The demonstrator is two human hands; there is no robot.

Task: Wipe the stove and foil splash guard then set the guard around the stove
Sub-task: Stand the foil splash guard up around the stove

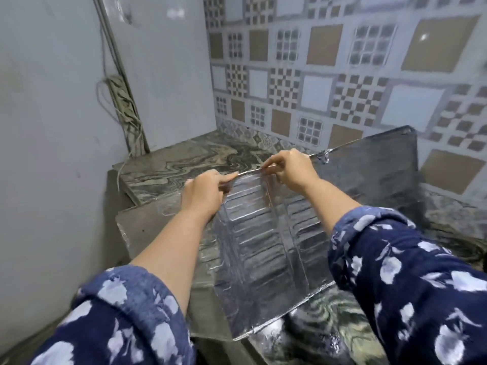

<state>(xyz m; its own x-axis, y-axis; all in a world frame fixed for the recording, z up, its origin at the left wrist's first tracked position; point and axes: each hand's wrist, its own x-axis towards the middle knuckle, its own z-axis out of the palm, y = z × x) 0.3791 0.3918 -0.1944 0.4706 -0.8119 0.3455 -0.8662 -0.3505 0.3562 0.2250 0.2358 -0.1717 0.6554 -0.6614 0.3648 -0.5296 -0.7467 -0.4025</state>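
The foil splash guard (259,248) is a silver, embossed, folding sheet held up over the counter corner, its panels slanting toward me. A further panel of it (374,175) stretches back right against the tiled wall. My left hand (204,192) pinches the guard's top edge. Just to the right, my right hand (291,168) pinches the same edge. Both forearms reach forward in blue flowered sleeves. The stove is hidden or out of view, and no cloth shows.
A marbled stone counter (184,162) fills the corner, with a lower ledge at its left end. A cable bundle and conduit (123,101) run down the grey left wall. Patterned tiles (316,75) cover the back wall. More counter (329,327) shows under the guard's near edge.
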